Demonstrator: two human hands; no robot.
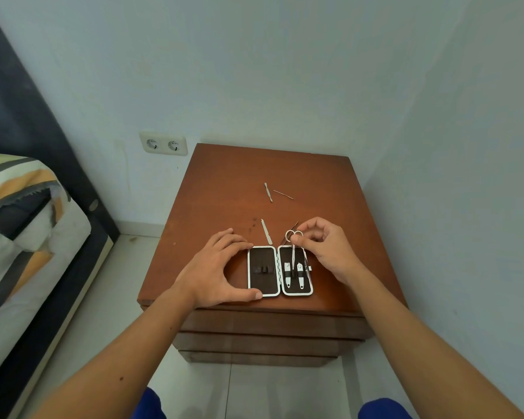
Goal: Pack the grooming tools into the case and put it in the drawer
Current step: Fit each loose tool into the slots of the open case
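A small hinged case (263, 258) lies open and flat near the front edge of the brown nightstand top (224, 182). Two nail clippers (293, 274) sit under straps in its right half; the left half holds only empty loops. My left hand (217, 272) rests against the case's left rim, thumb at the front corner. My right hand (327, 251) pinches the ring handles of small scissors (293, 241), whose blades point down into the right half. A metal file (266, 231) lies just behind the case. A cuticle pusher (268, 192) and a thin pick (283, 194) lie farther back.
Closed drawer fronts (266, 325) stack below the nightstand's front edge. A bed with a striped cover (22, 225) stands to the left, a double wall socket (163, 145) behind. Walls close in at the back and right. My knees in blue show at the bottom.
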